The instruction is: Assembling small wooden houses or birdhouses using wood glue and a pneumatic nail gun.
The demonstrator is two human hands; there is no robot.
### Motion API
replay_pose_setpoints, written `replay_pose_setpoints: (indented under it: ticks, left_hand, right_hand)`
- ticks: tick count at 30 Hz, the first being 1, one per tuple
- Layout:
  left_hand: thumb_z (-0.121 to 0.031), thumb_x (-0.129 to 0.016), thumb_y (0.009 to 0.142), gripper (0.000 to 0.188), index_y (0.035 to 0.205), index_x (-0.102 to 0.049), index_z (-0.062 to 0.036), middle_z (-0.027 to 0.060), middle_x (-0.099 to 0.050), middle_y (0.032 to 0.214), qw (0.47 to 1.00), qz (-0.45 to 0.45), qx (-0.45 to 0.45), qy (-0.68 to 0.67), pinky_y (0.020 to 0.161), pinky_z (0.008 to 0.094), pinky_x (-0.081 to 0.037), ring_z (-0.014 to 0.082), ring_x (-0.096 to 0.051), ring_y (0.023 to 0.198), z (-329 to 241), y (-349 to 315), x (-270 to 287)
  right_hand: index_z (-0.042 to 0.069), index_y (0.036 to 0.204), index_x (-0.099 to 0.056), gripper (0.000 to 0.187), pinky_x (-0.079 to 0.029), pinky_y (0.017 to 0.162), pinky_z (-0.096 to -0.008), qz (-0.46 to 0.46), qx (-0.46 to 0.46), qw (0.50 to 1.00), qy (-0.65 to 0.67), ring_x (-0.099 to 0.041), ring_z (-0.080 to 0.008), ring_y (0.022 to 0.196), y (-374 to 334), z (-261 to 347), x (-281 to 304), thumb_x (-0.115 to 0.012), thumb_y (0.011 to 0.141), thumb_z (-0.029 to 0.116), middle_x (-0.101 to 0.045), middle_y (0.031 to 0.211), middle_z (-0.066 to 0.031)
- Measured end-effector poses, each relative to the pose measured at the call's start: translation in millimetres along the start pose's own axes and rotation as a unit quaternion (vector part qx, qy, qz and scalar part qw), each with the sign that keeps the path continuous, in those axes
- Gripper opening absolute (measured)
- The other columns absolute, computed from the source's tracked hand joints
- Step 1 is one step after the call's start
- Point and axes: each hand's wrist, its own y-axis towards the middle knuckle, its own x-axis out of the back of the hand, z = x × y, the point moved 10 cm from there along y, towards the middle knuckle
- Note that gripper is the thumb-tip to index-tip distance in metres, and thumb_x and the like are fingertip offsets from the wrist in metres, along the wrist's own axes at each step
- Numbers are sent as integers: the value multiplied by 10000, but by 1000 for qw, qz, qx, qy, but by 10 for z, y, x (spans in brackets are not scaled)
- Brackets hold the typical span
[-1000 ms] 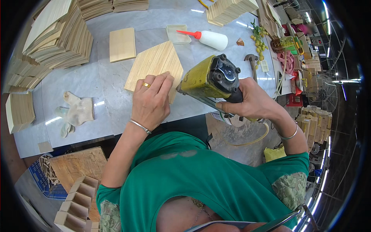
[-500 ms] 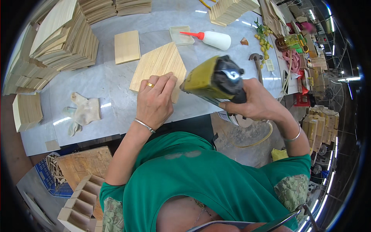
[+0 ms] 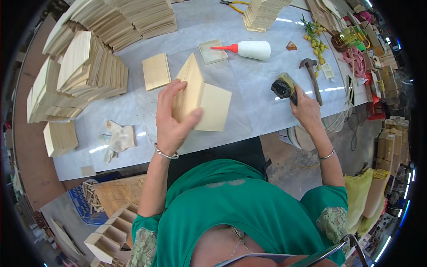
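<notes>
In the centre of the frame, the loosely curled left hand holds the pale, angled wooden panels between thumb and fingers, while at right the right hand grasps a yellow-and-black power tool, so this step seems repositioning, the next probably needing steady support.

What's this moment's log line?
left hand: holds angled wooden piece | right hand: holds yellow-black tool | beside tool: hammer

Green top, pale lace-trimmed sleeves, silvery wrist bangles, neck chain
</notes>
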Motion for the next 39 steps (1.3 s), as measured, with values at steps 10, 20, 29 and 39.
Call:
replay_pose_setpoints:
  ticks: [10,20,29,39]
  left_hand:
    - [-233,-447,980,368,1250,-542,-3,102,-609,1185,719,36,343,-603,964,352,-434,199,-576,1085,926,-463,-642]
    - [-368,-824,638,1018,1463,-305,-74,103,-368,1460,948,207,120,-209,902,327,-431,199,-497,1164,851,-144,-2]
    - [-318,-917,506,1167,1471,-298,-99,78,-381,1440,934,248,138,-218,830,306,-449,185,-523,1023,966,-14,-399]
    - [-289,-911,523,1056,1426,-390,-122,11,-504,1224,959,183,92,-198,663,233,-444,107,-510,803,988,-209,-252]
  right_hand:
    - [79,1383,-358,816,-493,773,-457,44,-154,976,145,-638,-358,946,163,-112,-370,-753,714,329,-652,1024,-186]
    - [-19,1187,-595,583,-489,786,-302,-12,-116,911,395,-634,-179,897,1164,-344,-118,-695,817,421,-675,968,-124]
    - [-17,1229,-544,744,-463,875,-370,141,-5,899,414,-593,-271,1021,1832,248,-662,-747,740,506,-621,1101,-173]
    - [1,1201,-515,581,-475,849,-358,16,-71,821,567,-593,-257,999,1360,152,-353,-761,773,306,-602,1112,-142]
